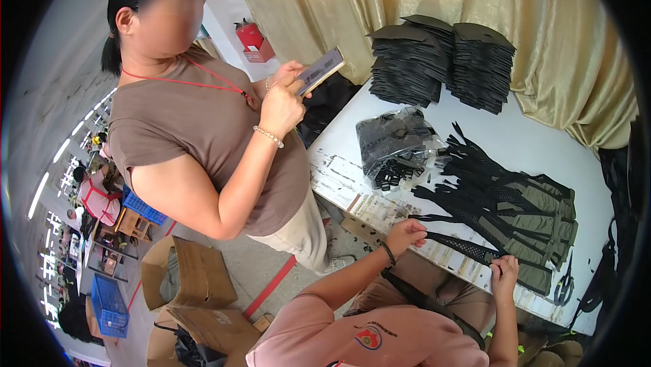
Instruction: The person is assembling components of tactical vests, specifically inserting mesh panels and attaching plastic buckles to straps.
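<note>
My left hand [405, 237] pinches one end of a black mesh strap [458, 245] at the table's near edge. At the strap's wider end, my right hand [504, 273] has its fingers closed on it, so the strap lies stretched between both hands. Just beyond are several olive-green fabric panels [536, 228] with black mesh straps, overlapping in a row with their loose ends toward the left. Scissors [564, 285] with dark handles rest to the right of my right hand.
On the white table [339, 163] sit a clear plastic bag of black buckles [397, 150] and tall stacks of dark flat pieces [444, 62]. A person [203, 123] stands at left, holding a phone [320, 72]. Cardboard boxes [203, 275] occupy the floor.
</note>
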`<state>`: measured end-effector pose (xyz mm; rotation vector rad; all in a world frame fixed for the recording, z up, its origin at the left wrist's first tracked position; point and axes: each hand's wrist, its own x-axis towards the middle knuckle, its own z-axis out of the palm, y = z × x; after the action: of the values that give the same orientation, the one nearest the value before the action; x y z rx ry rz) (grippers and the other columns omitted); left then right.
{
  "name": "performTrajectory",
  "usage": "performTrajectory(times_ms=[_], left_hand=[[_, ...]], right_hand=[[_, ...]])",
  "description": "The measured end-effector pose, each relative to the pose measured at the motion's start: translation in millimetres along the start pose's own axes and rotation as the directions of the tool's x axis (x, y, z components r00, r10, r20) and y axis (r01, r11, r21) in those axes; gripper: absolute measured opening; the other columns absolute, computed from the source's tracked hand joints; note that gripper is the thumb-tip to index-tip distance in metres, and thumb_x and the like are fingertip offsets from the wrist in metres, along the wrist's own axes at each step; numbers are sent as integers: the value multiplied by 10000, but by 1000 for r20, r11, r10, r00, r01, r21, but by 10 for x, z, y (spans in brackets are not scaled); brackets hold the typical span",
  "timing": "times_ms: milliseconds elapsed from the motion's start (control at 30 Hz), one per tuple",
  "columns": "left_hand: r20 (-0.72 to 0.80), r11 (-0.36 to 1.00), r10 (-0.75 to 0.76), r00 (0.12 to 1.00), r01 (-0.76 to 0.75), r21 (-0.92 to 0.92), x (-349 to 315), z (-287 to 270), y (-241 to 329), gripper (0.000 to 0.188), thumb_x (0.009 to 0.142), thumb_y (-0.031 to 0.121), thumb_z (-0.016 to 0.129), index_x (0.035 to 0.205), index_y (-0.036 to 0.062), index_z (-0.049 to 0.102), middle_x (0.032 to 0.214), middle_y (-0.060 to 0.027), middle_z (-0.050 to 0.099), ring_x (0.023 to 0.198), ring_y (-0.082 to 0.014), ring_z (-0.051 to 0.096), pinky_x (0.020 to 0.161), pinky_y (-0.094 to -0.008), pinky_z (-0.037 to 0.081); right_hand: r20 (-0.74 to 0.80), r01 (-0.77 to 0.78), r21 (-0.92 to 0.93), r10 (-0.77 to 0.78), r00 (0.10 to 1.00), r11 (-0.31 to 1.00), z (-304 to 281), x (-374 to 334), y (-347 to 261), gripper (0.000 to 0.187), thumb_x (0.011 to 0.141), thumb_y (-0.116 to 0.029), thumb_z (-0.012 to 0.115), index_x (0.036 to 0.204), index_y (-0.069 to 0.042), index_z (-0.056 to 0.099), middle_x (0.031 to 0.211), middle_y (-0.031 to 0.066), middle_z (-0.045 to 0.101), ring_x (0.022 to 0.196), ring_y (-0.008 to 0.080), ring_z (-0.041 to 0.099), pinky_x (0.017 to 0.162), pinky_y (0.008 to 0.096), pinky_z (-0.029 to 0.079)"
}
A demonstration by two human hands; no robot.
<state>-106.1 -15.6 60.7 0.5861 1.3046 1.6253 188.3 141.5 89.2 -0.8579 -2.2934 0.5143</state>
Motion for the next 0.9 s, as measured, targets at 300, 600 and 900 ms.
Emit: performTrajectory(times_ms=[300, 600, 900], left_hand=[[89, 999, 32, 996, -33, 12, -67, 115, -22, 90, 828, 25, 634, 895, 20, 573, 774, -49, 627, 662, -110, 608, 605, -230, 498], [-16, 846, 206, 978, -170, 506, 270, -153, 228, 101, 816, 94, 650, 881, 36, 599, 781, -60, 622, 699, -155, 591, 611, -277, 473], [-123, -34, 185, 975, 132, 991, 849, -829, 732, 290, 738, 138, 691, 1005, 51, 621, 1054, -170, 563, 959, -336, 579, 821, -405, 476]], right_hand=[[209, 204, 247, -258, 943, 947, 372, 555, -1050, 403, 748, -110, 667, 1128, -36, 555, 1149, 178, 562, 1102, 360, 508, 918, 407, 417], [476, -217, 499, -55, 878, 839, 941, 563, -855, 144, 832, -112, 617, 937, -14, 611, 767, 113, 635, 662, 222, 595, 630, 299, 470], [476, -238, 525, -50, 878, 817, 1100, 505, -699, 128, 834, -112, 626, 929, -26, 635, 772, 65, 631, 659, 126, 567, 616, 261, 466]])
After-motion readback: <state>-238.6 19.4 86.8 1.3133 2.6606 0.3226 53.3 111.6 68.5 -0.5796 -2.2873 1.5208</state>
